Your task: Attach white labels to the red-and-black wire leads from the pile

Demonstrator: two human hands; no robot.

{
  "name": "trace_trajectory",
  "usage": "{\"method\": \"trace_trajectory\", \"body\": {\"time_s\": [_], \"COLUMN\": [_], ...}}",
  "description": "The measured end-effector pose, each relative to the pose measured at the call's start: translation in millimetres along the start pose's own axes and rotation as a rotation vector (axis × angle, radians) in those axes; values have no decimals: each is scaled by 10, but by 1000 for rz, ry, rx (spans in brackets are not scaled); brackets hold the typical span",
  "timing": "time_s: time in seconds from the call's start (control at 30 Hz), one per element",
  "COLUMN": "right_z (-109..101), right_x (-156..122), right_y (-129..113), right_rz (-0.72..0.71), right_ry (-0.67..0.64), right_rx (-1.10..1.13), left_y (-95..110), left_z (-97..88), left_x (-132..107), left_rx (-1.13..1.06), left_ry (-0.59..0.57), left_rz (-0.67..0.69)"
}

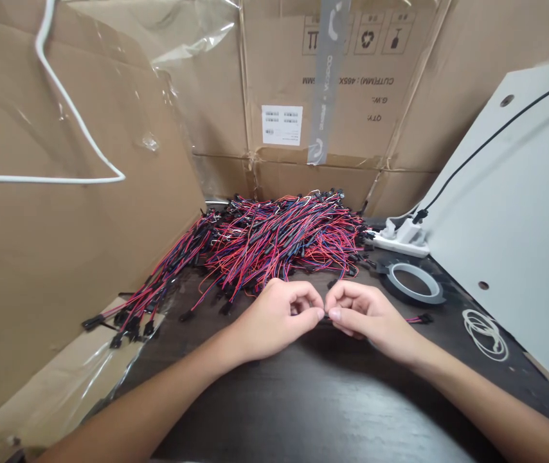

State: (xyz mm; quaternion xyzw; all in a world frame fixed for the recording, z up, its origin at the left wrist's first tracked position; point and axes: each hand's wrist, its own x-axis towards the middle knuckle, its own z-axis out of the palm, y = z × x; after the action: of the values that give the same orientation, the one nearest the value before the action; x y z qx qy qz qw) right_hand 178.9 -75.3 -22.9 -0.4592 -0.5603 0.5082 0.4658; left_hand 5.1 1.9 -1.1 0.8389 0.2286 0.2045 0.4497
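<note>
My left hand and my right hand meet over the dark table, fingertips pinched and almost touching. Between them shows a small dark piece, mostly covered by the fingers, too little to name. A pink-and-black wire lead with a black connector sticks out from behind my right wrist; whether it runs into my fingers is hidden. Just beyond both hands lies a big heap of red, blue and black wire leads with black connectors. More wire leads stretch along the left side, their connectors toward me.
A roll of tape lies right of the heap, near a white power strip with plugs. A coiled white cord rests at the right. Cardboard walls the back and left; a white panel stands right. A white cable hangs upper left.
</note>
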Motion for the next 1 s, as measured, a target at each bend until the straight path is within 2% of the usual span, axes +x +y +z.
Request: {"method": "trace_trajectory", "body": {"time_s": [0.2, 0.5, 0.73, 1.0], "right_z": [6, 10, 13, 24], "right_x": [-1, 22, 11, -3], "right_y": [-3, -1, -10, -13], "right_rz": [22, 46, 49, 29], "right_ry": [4, 4, -19, -29], "right_rx": [-108, -155, -224, -264], "left_y": [-25, -71, -118, -154], "left_z": [5, 10, 0, 24], "left_x": [-7, -11, -31, -59], "left_rx": [186, 279, 537, 609], "left_ry": [-30, -49, -112, -64], "left_rz": [86, 197, 359, 371]}}
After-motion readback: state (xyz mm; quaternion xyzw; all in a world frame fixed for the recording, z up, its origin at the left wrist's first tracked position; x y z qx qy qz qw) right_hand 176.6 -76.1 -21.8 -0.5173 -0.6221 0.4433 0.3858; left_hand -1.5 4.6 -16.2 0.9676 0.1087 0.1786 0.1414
